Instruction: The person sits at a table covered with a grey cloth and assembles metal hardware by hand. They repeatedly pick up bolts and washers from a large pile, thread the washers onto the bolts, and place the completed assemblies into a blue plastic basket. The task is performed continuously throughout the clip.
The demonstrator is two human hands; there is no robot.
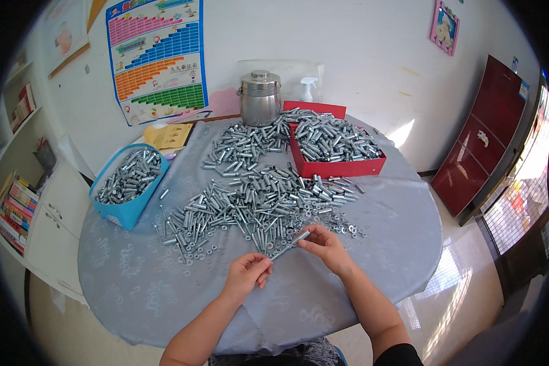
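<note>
Seen from above, a person's two bare forearms reach from the lower edge over a round table covered in a pale grey-blue patterned cloth [134, 287]. The left hand [247, 272] is curled nearly closed, its fingertips pinching the near end of a long silver metal bolt with a sleeve [288, 244]. The right hand [324, 243] is also mostly closed, thumb and forefinger gripping the bolt's far end, so the bolt is held between both hands just above the cloth.

Just beyond the hands lies a wide loose heap of silver bolts, sleeves and small washers [256, 204]. The hands work close to its edge, so a sleeve or wrist could likely nudge washers, which might roll off the table rim.

To the left, a blue plastic basket full of bolts [127, 183] overhangs the table edge and could tip if bumped. Farther back sit a red cardboard tray heaped with bolts [338, 166], which may spill over, and a lidded steel pot [260, 97].
</note>
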